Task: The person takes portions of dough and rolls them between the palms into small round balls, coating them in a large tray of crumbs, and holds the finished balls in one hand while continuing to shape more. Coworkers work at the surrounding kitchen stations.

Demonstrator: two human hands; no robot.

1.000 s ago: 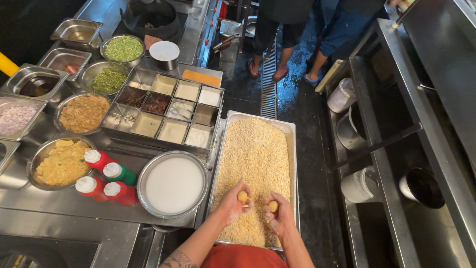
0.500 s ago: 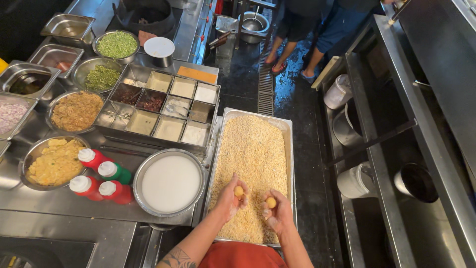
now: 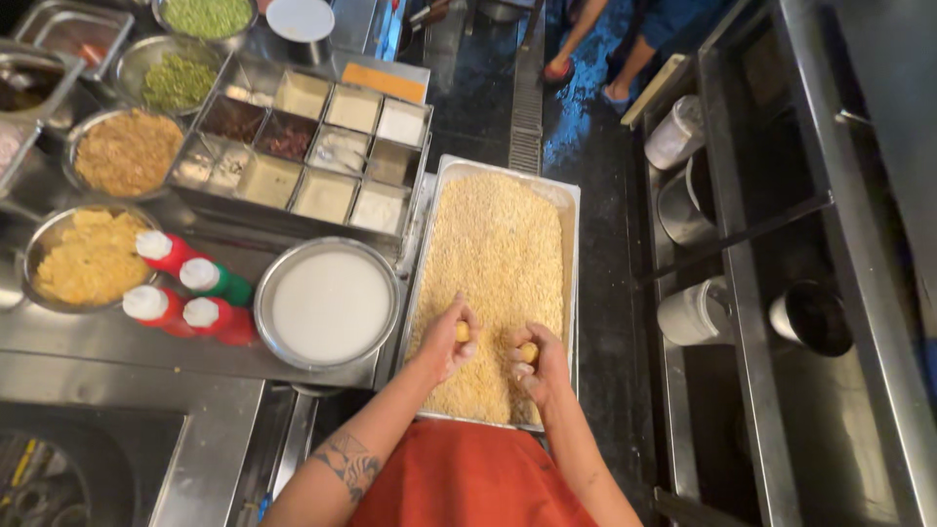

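In the lower middle of the frame both forearms reach up from the bottom edge over a long steel tray (image 3: 571,293) filled with pale breadcrumbs (image 3: 498,263); the left hand (image 3: 447,340) curls its fingers around a small yellow ball (image 3: 462,332), wrist bent and thumb side up; the right hand (image 3: 539,359) pinches a second yellow ball (image 3: 528,352) between fingertips and thumb, just above the crumbs. Left of the tray sits a round steel bowl of white liquid (image 3: 329,304); further left stand red and green squeeze bottles (image 3: 185,288) beside a bowl of yellow food (image 3: 88,259); a divided steel container of ingredients (image 3: 303,146) fills the upper left.
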